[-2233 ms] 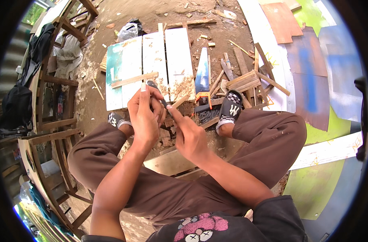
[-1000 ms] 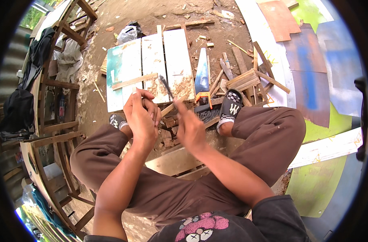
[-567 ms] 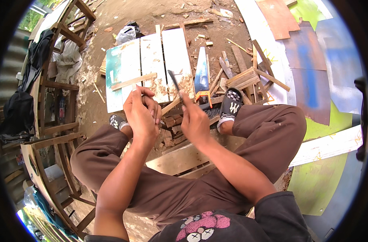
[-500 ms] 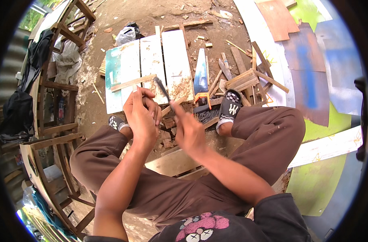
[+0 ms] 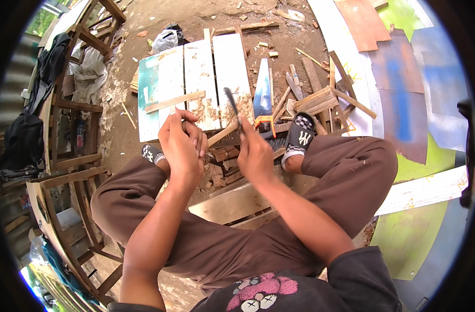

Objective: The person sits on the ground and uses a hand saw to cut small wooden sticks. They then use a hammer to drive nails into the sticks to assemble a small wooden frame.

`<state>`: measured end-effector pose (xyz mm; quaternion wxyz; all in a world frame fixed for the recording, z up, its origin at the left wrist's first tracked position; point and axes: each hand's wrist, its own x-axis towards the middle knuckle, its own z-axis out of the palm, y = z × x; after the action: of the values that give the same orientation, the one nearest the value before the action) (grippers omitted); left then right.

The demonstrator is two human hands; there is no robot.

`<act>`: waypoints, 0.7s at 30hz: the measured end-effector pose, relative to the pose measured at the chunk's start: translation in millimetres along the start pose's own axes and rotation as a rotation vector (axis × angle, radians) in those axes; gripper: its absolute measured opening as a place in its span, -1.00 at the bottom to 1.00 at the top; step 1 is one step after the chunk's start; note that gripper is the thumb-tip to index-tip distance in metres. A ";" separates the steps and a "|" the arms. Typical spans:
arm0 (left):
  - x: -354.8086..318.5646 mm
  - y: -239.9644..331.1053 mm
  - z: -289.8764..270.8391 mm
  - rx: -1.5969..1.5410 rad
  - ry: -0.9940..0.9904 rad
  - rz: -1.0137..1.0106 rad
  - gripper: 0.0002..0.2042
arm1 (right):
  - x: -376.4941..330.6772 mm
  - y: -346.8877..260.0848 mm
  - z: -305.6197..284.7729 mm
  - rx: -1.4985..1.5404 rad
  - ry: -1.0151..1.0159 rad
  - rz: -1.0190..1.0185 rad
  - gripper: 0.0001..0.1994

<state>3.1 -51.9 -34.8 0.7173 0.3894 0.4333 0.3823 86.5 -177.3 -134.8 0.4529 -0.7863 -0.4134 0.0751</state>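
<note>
Wood is what both my hands are busy with: my left hand (image 5: 181, 141) is curled shut around a thin wooden stick (image 5: 223, 133), and my right hand (image 5: 255, 156) is closed on the handle of a knife (image 5: 231, 104), its dark blade rising up and a little leftward past my knuckles. The stick's long axis runs on a slant, from inside my left fist low on the left up toward the right, so its free end lies just beside my right hand, under the base of the blade. That makes my right hand the nearer one to the stick's bare end, while my left holds only the far end. Both forearms come up from my lap and meet over the gap between my knees, wrists close together, the left one bent with the fingers folded inward, the right one more level. I cannot tell whether the blade's edge touches the stick. Below my hands, on the ground between my feet, lie small reddish wood offcuts (image 5: 222, 161) and a pale plank (image 5: 232, 203). Beyond them sits a white-painted board panel (image 5: 195, 73) strewn with shavings, and at its right edge a handsaw (image 5: 262, 96) with an orange handle.
</note>
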 end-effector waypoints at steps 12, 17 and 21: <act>38.5 32.2 -19.5 0.992 -0.592 -0.420 -0.70 | 21.2 34.9 -9.4 0.415 -0.235 0.507 -0.52; 44.5 28.9 -22.8 1.215 -0.628 -0.115 -0.73 | 21.7 46.0 -8.4 0.622 -0.228 0.563 -0.49; 48.8 25.6 -29.9 1.340 -0.637 0.064 -0.74 | 19.5 41.2 -7.6 0.573 -0.223 0.521 -0.55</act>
<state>-13.6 8.5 -37.4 0.4054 0.8480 0.3332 -0.0745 126.8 -178.4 -157.2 0.5718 -0.6938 -0.2092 0.3846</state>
